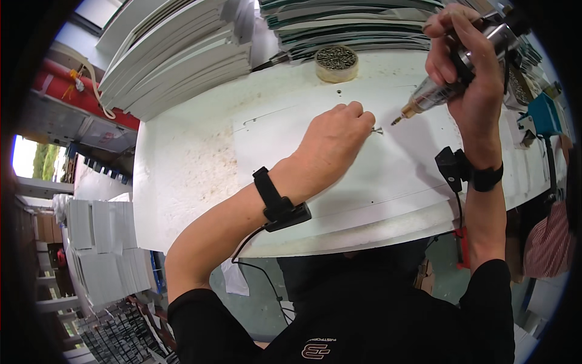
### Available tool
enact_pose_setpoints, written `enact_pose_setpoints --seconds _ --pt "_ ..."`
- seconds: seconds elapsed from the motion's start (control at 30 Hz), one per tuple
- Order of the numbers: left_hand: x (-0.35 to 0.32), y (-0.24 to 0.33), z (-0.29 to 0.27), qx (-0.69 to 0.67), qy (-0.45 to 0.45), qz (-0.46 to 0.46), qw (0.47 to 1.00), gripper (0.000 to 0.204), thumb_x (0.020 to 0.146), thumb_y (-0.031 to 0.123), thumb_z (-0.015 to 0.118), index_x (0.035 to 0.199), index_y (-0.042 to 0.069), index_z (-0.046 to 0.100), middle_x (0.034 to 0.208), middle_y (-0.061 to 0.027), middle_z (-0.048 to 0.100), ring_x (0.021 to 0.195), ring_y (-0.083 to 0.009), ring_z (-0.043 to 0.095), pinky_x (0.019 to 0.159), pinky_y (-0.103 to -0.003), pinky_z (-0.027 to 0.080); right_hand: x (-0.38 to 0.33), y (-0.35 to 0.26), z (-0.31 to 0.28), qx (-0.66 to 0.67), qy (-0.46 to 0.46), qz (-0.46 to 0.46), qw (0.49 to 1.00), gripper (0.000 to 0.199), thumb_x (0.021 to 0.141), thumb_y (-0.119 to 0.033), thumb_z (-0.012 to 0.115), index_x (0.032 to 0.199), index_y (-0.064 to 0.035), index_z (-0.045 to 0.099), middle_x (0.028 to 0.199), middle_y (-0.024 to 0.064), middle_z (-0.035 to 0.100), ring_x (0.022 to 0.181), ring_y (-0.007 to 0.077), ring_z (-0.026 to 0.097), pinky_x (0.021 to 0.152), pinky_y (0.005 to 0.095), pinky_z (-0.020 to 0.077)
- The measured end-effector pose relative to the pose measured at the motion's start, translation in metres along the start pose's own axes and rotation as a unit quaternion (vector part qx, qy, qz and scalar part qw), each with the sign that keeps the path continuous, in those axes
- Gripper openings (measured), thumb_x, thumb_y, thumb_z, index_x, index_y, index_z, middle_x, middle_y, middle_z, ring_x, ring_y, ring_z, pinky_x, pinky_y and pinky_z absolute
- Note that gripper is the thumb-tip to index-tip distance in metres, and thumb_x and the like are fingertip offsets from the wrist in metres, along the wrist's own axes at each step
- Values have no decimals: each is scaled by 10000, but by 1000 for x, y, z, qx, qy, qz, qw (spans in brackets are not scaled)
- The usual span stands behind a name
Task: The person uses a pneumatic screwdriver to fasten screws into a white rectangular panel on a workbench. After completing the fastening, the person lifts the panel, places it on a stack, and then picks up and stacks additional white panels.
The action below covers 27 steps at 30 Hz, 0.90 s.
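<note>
White panel surface: left hand pinches small metal screw; right hand grips silver power screwdriver. Keep the bit aligned, screw upright.

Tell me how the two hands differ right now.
The left hand lies low on the white panel, fingertips pinching a small screw; the right hand is raised above it. The left holds only that tiny screw; the right is wrapped around a powered screwdriver, its tip angled down toward the screw. Both wear a black wrist strap.
</note>
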<state>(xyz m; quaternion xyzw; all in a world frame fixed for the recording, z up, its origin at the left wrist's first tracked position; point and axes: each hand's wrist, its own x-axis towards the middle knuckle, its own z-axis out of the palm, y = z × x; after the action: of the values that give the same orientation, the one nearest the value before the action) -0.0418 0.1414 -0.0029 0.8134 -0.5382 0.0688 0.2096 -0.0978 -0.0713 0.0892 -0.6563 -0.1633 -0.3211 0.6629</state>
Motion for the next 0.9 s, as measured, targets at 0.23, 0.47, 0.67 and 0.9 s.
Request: enact_pose_setpoints --seconds 0.23,0.47,0.67,0.9 --pt "0 0 -2 124 -54 22 991 114 942 76 624 960 -6 547 824 -140 563 823 -324 642 706 -439 546 -7 3 3 77 11 30 996 302 1059 -298 513 1122 -12 586 1005 60 606 537 32 404 506 214 373" --pt "-38 19 -43 -199 -11 -154 968 161 950 100 677 989 12 548 853 -123 661 752 -228 662 694 -337 544 -5 -17 31 154 -30 16 987 294 1061 -296 494 1152 -21 548 913 28 523 550 28 392 503 199 387" --pt "-104 3 -52 -550 124 -279 777 135 999 75 664 1060 18 559 902 -60 660 802 -105 641 742 -263 560 9 -23 94 300 -22 29 953 252 1051 -304 505 1041 -54 532 827 11 576 521 63 483 496 247 473" --pt "-135 0 -45 -646 202 -274 683 173 1004 78 667 1113 37 537 1001 -70 656 908 -139 671 850 -304 589 14 -8 127 327 -30 34 944 257 1058 -312 479 963 -74 494 753 3 585 421 60 448 392 240 436"
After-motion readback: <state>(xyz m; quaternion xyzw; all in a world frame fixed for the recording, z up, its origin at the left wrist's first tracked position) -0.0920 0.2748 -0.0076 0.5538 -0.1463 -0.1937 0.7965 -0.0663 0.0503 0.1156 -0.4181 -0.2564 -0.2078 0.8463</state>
